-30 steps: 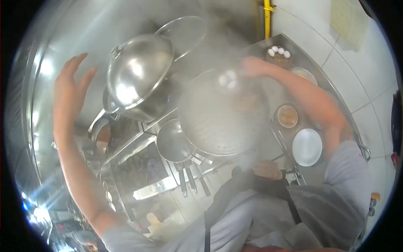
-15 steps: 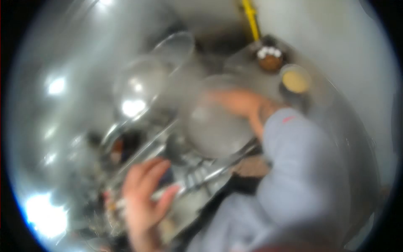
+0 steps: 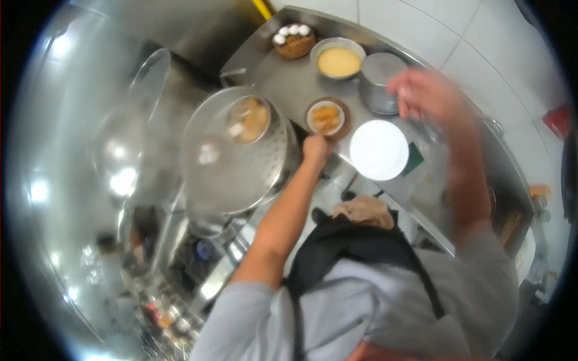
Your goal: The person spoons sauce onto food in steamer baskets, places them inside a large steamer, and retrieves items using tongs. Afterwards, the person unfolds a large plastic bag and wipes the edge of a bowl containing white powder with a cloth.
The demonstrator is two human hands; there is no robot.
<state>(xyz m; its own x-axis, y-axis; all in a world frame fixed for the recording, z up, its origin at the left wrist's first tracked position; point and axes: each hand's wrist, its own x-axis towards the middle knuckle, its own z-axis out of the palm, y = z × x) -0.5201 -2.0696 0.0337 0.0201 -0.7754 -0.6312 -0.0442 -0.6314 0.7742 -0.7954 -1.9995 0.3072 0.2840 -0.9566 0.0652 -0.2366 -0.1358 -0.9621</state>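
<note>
Steel counter (image 3: pixel 271 78): metal pot (image 3: pixel 380 81) near back edge, right hand (image 3: pixel 424 96) beside it, loosely open, no hold visible. Left hand (image 3: pixel 316 149) curled, hold unclear, by front edge, between big pot (image 3: pixel 235 162) and small bowl (image 3: pixel 326 118).

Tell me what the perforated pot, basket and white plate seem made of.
Perforated pot: shiny metal, likely steel, from its grey sheen and highlights. Basket: probably matte brown wicker, judging by its woven-looking side. White plate: smooth and evenly white; ceramic or plastic, blur leaves that open.
</note>
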